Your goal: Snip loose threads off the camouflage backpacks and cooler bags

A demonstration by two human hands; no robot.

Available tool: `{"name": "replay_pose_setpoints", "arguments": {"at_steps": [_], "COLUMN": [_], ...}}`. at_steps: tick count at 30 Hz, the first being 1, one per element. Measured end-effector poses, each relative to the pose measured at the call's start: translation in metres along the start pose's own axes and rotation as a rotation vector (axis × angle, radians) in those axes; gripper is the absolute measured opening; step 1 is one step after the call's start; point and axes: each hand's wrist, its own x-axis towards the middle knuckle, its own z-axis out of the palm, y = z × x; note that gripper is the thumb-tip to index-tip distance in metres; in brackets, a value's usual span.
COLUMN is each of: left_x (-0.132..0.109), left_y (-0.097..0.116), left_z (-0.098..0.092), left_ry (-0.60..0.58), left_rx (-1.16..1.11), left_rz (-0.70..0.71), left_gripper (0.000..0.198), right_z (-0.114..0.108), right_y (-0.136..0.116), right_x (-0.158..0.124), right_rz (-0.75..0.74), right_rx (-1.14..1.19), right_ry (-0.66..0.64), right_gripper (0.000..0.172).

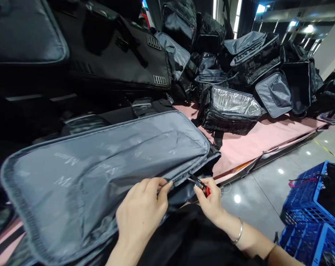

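Note:
A large bag lies before me, its grey lining (pixel 101 162) turned outward and printed with pale lettering. My left hand (pixel 143 212) is closed on the bag's edge (pixel 181 178), with thumb and forefinger pinching the seam. Just to its right, my right hand (pixel 210 199) grips small black-and-red thread snips (pixel 198 182). Their metal tip points left toward the seam, close to the edge; whether it touches the fabric I cannot tell. A silver bangle (pixel 240 231) circles my right wrist. The lower side of the bag is partly hidden behind my hands.
A pink-covered table (pixel 267 138) runs off to the right. On it stands an open bag with silver foil lining (pixel 233 101), and more dark bags (pixel 256 55) are piled behind. Blue plastic crates (pixel 303 195) stand on the tiled floor at right. A black bag (pixel 114 48) rises at upper left.

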Motion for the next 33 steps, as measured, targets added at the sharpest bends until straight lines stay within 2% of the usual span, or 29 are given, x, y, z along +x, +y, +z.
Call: {"name": "replay_pose_setpoints", "arguments": {"at_steps": [5, 10, 14, 18, 21, 27, 33], "left_x": [-0.001, -0.002, -0.001, -0.001, -0.001, 0.0, -0.001], "left_y": [-0.002, -0.004, -0.002, -0.001, -0.001, 0.0, 0.0], "left_z": [-0.001, -0.001, -0.002, -0.002, -0.002, -0.001, -0.002], "left_ry": [-0.023, -0.041, -0.012, 0.028, 0.029, 0.045, 0.069], "left_rx": [-0.013, 0.006, -0.01, -0.029, -0.035, -0.023, -0.008], "left_rz": [0.004, 0.011, 0.021, 0.022, 0.011, 0.035, 0.06], "left_gripper": [0.022, 0.019, 0.019, 0.021, 0.021, 0.021, 0.019], "right_z": [0.015, 0.014, 0.012, 0.01, 0.004, -0.009, -0.009], "right_y": [0.012, 0.015, 0.015, 0.016, 0.016, 0.004, -0.011], "right_x": [-0.006, -0.006, -0.003, -0.001, 0.0, 0.005, 0.007], "right_rz": [0.017, -0.107, -0.227, -0.272, -0.249, -0.23, -0.224], "right_rx": [0.113, -0.01, -0.129, -0.172, -0.141, -0.087, -0.093], "right_ry": [0.076, 0.093, 0.108, 0.111, 0.07, -0.097, -0.195], "right_gripper": [0.013, 0.012, 0.014, 0.016, 0.016, 0.017, 0.019]}}
